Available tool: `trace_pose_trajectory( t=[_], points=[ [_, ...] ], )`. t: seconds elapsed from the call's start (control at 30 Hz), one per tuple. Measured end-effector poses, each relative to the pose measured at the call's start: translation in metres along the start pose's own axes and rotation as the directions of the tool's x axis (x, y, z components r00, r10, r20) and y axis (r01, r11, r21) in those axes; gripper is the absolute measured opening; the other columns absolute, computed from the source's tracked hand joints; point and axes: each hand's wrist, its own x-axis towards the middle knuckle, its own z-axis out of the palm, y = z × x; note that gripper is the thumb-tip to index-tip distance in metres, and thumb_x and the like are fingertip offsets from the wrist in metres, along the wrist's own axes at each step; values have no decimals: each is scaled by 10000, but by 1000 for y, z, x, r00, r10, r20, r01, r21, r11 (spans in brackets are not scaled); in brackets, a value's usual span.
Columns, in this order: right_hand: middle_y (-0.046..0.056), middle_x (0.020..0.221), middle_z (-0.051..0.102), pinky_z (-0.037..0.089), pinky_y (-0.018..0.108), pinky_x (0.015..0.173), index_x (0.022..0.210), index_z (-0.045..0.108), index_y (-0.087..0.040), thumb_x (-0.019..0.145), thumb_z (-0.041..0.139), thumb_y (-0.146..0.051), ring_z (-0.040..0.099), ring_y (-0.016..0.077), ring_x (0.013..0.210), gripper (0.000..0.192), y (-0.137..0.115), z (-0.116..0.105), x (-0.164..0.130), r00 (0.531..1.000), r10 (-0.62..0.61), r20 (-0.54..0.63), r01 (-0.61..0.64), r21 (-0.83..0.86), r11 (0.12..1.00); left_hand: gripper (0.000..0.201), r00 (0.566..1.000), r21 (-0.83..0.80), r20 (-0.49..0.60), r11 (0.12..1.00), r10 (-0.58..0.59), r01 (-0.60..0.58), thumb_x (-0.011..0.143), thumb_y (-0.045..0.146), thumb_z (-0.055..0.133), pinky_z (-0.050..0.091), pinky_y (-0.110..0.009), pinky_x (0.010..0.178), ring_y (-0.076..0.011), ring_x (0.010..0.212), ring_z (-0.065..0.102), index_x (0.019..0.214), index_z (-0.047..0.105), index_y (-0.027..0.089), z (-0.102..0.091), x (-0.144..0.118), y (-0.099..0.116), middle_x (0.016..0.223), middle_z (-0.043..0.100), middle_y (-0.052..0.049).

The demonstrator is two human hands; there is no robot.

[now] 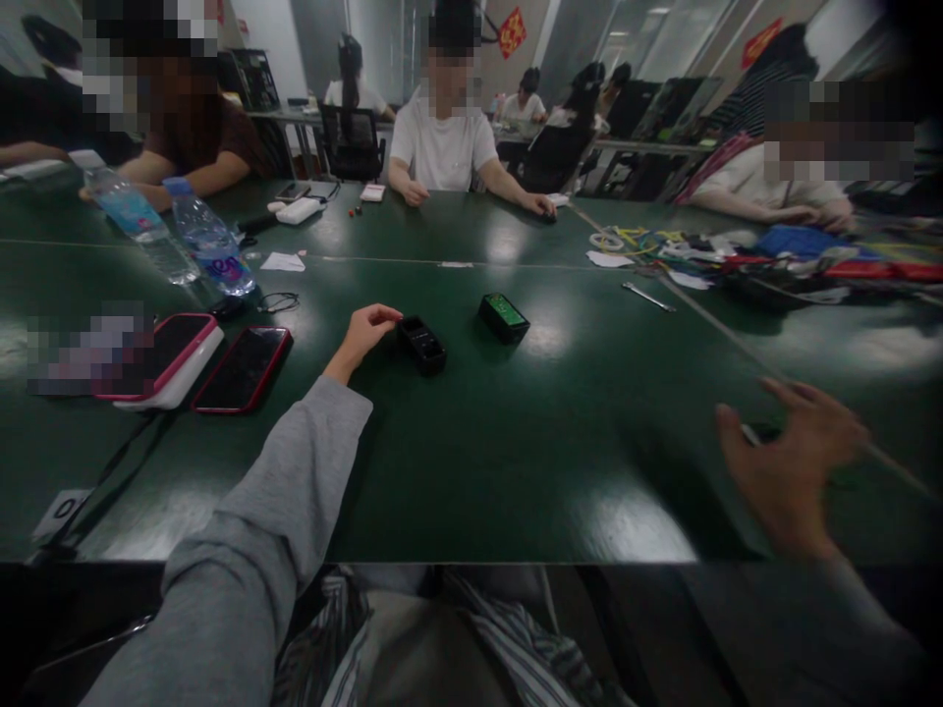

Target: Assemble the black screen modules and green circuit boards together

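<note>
My left hand point(362, 336) reaches over the table, thumb and fingers pinched together at the near-left upper corner of a small black case point(422, 346). The case lies tilted to my view, with a dark recessed face showing faint light marks. To its right rests a black box point(505, 316) with a green circuit board on top, touched by neither hand. My right hand point(800, 457), slightly blurred, hovers at the right with thumb and fingers spread. Beyond its thumb shows a small dark object point(766, 432) with a pale edge, partly hidden by the hand.
At the left lie a red-edged phone point(243, 370), a pink-edged phone point(173, 355) and two water bottles point(210, 241). A wrench point(648, 297) and tangled cables point(803, 257) lie at the right. A cord point(726, 334) crosses the table. Several people sit around.
</note>
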Motion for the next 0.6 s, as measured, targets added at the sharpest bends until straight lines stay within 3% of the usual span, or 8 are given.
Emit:
trace_pose_trajectory(
  t=[0.07, 0.17, 0.23, 0.3, 0.43, 0.6],
  points=[
    [228, 1335, 590, 371, 619, 1078, 1391, 593, -225, 930, 545, -644, 516, 391, 1306, 625, -65, 17, 1, 977, -131, 165, 98, 195, 976, 192, 998, -1, 70, 1000, -6, 6, 726, 203, 766, 526, -432, 989, -188, 940, 701, 912, 733, 172, -1, -2, 3, 995, 767, -71],
    [150, 1416, 519, 411, 628, 1069, 1432, 506, -288, 983, 533, -498, 482, 362, 1325, 496, -172, 38, -8, 882, -311, 353, 122, 469, 875, 328, 992, 57, 124, 998, -5, -2, 689, 321, 850, 523, -435, 980, -200, 969, 692, 965, 737, 184, -1, -6, 9, 1069, 759, -91],
    [144, 1475, 449, 428, 610, 1084, 1464, 453, -298, 988, 536, -501, 448, 356, 1360, 523, -233, 52, -13, 807, -419, 416, 103, 600, 794, 345, 991, 90, 136, 996, -13, 1, 693, 353, 856, 524, -437, 967, -205, 969, 689, 970, 738, 183, -1, -7, 11, 1076, 755, -98],
    [147, 1476, 430, 444, 607, 1085, 1469, 434, -302, 977, 564, -509, 441, 360, 1364, 550, -276, 67, -16, 781, -458, 425, 76, 663, 745, 336, 989, 104, 144, 995, -17, 2, 694, 360, 858, 522, -436, 967, -208, 963, 689, 953, 739, 184, 0, -7, 12, 1051, 757, -92],
    [164, 1510, 377, 468, 622, 1068, 1450, 456, -272, 944, 625, -467, 464, 385, 1348, 568, -308, 93, -14, 743, -484, 463, 28, 700, 713, 342, 984, 91, 176, 996, -1, -16, 682, 373, 863, 516, -430, 980, -210, 965, 689, 936, 740, 180, 1, -8, 13, 1014, 761, -80],
    [132, 1457, 469, 470, 515, 1112, 1324, 552, -231, 918, 581, -241, 502, 311, 1345, 407, -302, 101, -11, 734, -532, 422, 9, 777, 630, 278, 992, 88, 122, 996, -22, 12, 799, 411, 760, 517, -374, 924, -191, 915, 683, 931, 745, 167, 1, -7, 16, 971, 765, -76]
  ],
)
